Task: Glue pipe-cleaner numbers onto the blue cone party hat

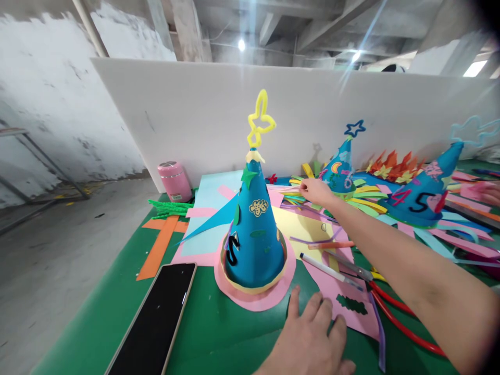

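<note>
In the head view, my left hand [308, 336] rests palm down on the green table with its fingers spread, near the front of a blue paper cone hat [255, 224]. The hat stands upright on a pink brim, with a black figure, green leaves and a yellow pipe-cleaner shape on top. Reaching far forward, my right hand [315, 191] has its fingers pinched at the ends of thin pale pink paper strips [284, 188]. Just beyond it is a smaller blue cone hat [339, 165] with a blue star on top.
Red-handled scissors [367, 273], a white marker [328, 268] and pink paper [363, 323] lie right of the hat. A phone [156, 317], orange strips [160, 247] and a pink cup [174, 180] are left. Another person's hand [488, 192] is near a third cone hat [425, 192].
</note>
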Demonstrator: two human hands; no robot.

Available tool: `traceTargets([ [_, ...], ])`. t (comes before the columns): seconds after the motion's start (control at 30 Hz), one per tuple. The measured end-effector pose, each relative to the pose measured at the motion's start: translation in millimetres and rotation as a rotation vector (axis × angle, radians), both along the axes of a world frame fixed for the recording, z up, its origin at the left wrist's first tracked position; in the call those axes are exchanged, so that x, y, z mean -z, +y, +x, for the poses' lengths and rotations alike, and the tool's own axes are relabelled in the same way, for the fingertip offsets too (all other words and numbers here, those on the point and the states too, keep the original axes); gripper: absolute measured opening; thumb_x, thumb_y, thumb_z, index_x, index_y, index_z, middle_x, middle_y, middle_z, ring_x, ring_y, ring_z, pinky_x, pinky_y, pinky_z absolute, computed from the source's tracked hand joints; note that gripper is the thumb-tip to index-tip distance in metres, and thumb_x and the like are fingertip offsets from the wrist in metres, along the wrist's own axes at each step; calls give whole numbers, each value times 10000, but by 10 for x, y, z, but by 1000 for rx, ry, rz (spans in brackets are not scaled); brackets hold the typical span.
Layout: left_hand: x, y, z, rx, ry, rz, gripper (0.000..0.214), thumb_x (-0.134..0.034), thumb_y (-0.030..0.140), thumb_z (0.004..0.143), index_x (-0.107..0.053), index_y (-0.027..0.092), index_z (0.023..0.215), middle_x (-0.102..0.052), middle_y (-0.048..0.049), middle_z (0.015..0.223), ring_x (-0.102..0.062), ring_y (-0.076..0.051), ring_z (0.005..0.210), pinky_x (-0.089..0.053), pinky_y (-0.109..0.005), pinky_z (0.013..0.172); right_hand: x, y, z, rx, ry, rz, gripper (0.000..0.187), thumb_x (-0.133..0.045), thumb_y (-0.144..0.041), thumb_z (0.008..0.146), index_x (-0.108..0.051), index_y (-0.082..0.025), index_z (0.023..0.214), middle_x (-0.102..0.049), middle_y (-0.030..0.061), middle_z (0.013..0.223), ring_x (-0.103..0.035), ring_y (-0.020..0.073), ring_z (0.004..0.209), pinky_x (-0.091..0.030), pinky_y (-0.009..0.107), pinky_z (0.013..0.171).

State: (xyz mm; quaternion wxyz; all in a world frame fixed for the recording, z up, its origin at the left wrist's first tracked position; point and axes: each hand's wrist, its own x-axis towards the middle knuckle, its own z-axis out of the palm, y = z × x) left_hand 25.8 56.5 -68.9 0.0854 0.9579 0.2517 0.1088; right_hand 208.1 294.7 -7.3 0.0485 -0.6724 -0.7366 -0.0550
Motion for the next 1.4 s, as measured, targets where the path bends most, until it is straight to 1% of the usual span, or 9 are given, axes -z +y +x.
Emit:
traceTargets([
  [0.23, -24, -8, -2, -12, -3, -10, 493, -311, 490, 823, -397, 159, 1177, -500, -131, 1208, -387, -280, 1156, -284, -618, 906, -51, -30, 17, 64, -14, 12, 259, -476, -277, 849, -511, -151, 1072, -545, 66, 1077, -559, 172, 898, -468, 374, 758],
  [0.4, -64, -30, -12, -23, -6, -13, 478, -333, 474, 821, -397, 161, 1175, -501, -124, 1200, -375, -271, 1161, -266, -607, 922, -71, -124, 45, 145, -12, 23, 196, -445, -239, 836, -617, -179, 906, -628, 87, 937, -581, 234, 898, -453, 321, 691],
  [0.5, -82, -41, -14, -28, -5, -11, 473, -345, 464, 819, -398, 156, 1174, -494, -124, 1203, -376, -268, 1154, -259, -603, 928, -65, -162, 93, 188, -3, -4, 199, -445, -219, 820, -633, -192, 879, -645, 91, 914, -590, 246, 888, -448, 305, 653],
  [0.6, -83, -47, -15, -27, -1, -6, 474, -344, 461, 820, -394, 153, 1176, -489, -126, 1205, -369, -267, 1158, -265, -599, 926, -48, -166, 182, 223, 0, -58, 187, -460, -252, 836, -608, -172, 919, -625, 80, 941, -584, 215, 883, -460, 317, 681],
  [0.77, -79, -48, -16, -27, 0, -4, 481, -350, 467, 816, -391, 157, 1181, -488, -123, 1210, -367, -264, 1160, -256, -597, 933, -28, -151, 409, 277, -9, -151, 266, -481, -279, 847, -506, -150, 1078, -547, 64, 1068, -564, 171, 889, -475, 369, 745],
  [0.97, -118, -45, -19, -29, -6, -38, 476, -311, 470, 829, -388, 166, 1188, -494, -119, 1207, -365, -263, 1167, -246, -609, 930, -103, -200, 712, 320, -23, -195, 258, -480, -269, 848, -509, -164, 1082, -539, 65, 1089, -558, 177, 908, -472, 367, 755],
  [1.2, -163, -70, -42, -46, -11, -35, 490, -273, 484, 837, -390, 173, 1196, -483, -120, 1220, -356, -260, 1176, -264, -582, 937, -273, -409, 1009, 329, -9, -153, 251, -481, -265, 847, -514, -169, 1077, -535, 68, 1097, -555, 177, 916, -469, 358, 762],
  [1.33, -225, -93, -59, -54, -10, -49, 496, -251, 484, 843, -390, 168, 1198, -477, -130, 1225, -356, -258, 1180, -252, -573, 949, -352, -633, 1143, 311, 19, -92, 239, -456, -268, 860, -519, -175, 1071, -533, 64, 1100, -554, 170, 914, -469, 358, 764],
  [1.4, -253, -111, -66, -58, -10, -49, 480, -254, 465, 849, -383, 171, 1207, -472, -129, 1231, -354, -253, 1184, -247, -560, 959, -402, -792, 1227, 303, 40, -50, 219, -444, -281, 864, -543, -169, 1024, -565, 59, 1036, -566, 155, 863, -470, 333, 739],
])
